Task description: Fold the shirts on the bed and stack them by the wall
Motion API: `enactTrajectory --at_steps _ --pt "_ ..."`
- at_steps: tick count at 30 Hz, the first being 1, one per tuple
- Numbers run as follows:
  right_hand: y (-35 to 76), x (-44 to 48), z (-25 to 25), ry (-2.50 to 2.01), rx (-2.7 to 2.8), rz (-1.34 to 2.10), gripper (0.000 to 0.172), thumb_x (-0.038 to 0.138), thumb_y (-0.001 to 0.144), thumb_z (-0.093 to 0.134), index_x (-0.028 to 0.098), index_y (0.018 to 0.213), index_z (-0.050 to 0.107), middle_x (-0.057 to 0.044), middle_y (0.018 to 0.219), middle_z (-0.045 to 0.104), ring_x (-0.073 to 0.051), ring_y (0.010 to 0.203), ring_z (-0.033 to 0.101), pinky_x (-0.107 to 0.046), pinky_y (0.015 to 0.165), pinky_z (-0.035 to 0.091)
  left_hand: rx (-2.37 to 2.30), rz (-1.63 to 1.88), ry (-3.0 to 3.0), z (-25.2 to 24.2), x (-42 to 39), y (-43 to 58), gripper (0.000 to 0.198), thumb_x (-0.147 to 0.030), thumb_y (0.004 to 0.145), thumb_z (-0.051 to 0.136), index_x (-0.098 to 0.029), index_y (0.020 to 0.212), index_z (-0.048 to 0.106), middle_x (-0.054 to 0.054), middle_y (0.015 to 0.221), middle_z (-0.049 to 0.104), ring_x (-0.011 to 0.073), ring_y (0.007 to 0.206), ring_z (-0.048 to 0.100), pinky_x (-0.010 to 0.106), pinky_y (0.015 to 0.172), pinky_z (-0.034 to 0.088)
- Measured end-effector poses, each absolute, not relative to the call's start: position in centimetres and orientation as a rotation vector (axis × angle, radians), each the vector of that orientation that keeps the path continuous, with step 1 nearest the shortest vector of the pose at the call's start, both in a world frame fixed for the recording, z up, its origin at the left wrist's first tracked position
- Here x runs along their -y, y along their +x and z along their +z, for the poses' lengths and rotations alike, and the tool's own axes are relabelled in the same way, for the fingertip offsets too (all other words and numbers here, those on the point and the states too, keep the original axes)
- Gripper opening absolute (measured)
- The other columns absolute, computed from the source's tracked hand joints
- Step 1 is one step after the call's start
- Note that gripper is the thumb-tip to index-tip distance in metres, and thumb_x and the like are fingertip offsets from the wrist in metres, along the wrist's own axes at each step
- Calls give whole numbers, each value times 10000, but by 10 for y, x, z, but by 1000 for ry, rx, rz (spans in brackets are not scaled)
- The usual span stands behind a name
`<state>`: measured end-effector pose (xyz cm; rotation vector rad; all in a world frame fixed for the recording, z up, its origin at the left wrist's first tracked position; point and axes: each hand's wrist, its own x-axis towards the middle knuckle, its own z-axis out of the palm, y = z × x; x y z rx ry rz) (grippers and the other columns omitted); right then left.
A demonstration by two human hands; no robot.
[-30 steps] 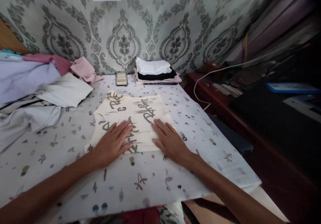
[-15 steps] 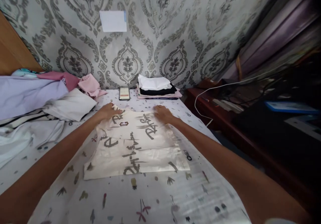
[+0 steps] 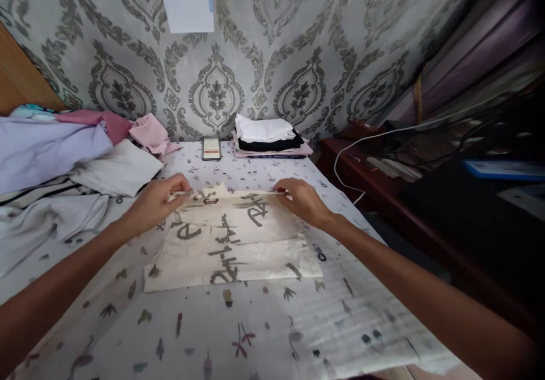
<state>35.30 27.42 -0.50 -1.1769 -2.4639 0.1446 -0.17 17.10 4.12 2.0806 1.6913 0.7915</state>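
A cream shirt (image 3: 251,255) with dark brush-style lettering lies folded into a rough rectangle on the patterned bedsheet (image 3: 170,334). At its far left corner, my left hand (image 3: 164,198) pinches the cloth between thumb and fingers. My right hand (image 3: 300,198) grips the far right corner the same way. Between the two hands the far edge is drawn into a taut line, slightly raised off the bed. A small dark label shows near that edge, closer to the left hand. The near edge of the shirt rests flat.
A stack of folded clothes (image 3: 268,138) sits against the wall beside a phone (image 3: 211,149). Loose clothes (image 3: 51,147) are heaped on the left. On the right, a dark red wooden table (image 3: 361,158) carries a white cable (image 3: 336,167) and several items.
Both hands, earlier laid at the shirt's far corners, now pinch them and have lifted the far edge a little. The view has tilted down slightly.
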Motion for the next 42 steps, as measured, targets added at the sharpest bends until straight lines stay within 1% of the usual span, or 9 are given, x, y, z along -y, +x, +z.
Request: enactTrajectory --at_steps 3,6,9,14,20,28,32,36,42 --pt "367 -251 -20 -1022 2556 84 222 125 887 497 202 878 705 -90 899 736 -245 877 657 -383 843 464 -1689 556 2202 24 -140 1 285 -470 913 445 -258 957 630 62 969 745 251 860 682 267 616 467" --pt "373 -240 -33 -991 2575 85 239 122 897 488 199 891 714 -103 929 739 -249 891 660 -391 838 479 -1645 487 2337 3 -126 1 406 -452 957 357 -269 1154 661 95 1086 759 277 945 699 323 719 527" --pt "374 -237 -35 -1007 2550 61 242 158 922 481 192 915 721 -111 939 742 -257 897 663 -403 838 487 -1654 527 2366 -6 -123 -1 453 -463 973 334 -255 1129 704 101 1103 768 294 1010 702 363 804 549" --pt "375 -233 -29 -994 2549 96 240 204 934 494 203 929 734 -110 949 749 -266 905 673 -421 847 494 -1716 580 2213 -4 -119 -2 453 -488 977 362 -270 1171 709 64 1149 764 258 940 732 325 755 583" --pt "376 -231 -31 -979 2649 105 237 193 912 504 203 950 738 -111 975 743 -273 932 662 -422 826 511 -1582 499 2415 -18 -114 -4 463 -452 1002 325 -248 1146 714 100 1200 736 270 1065 695 361 832 586" --pt "372 -234 -16 -1013 2815 83 268 148 846 545 217 1008 748 -100 988 747 -283 941 685 -414 818 525 -1430 547 2121 10 -110 -8 355 -475 961 473 -234 984 734 75 972 751 201 833 687 264 682 524" --pt "333 -219 3 -879 2816 191 262 272 902 575 213 1100 735 -114 1070 743 -291 984 679 -441 868 521 -1775 799 1875 11 -136 -30 290 -442 869 524 -205 915 684 46 887 728 197 776 647 278 676 492" --pt "258 -193 7 -612 2841 282 280 343 937 607 191 1153 698 -130 1181 690 -279 1070 636 -449 900 513 -2007 671 1846 -7 -166 -51 261 -362 714 577 -198 909 631 33 845 677 197 755 599 293 669 459" --pt "191 -173 -7 -505 2954 230 144 187 936 605 159 1047 691 -121 1049 664 -234 943 594 -361 791 470 -2052 650 1900 -23 -180 -55 181 -334 746 543 -206 850 617 7 754 634 185 691 552 298 649 387"
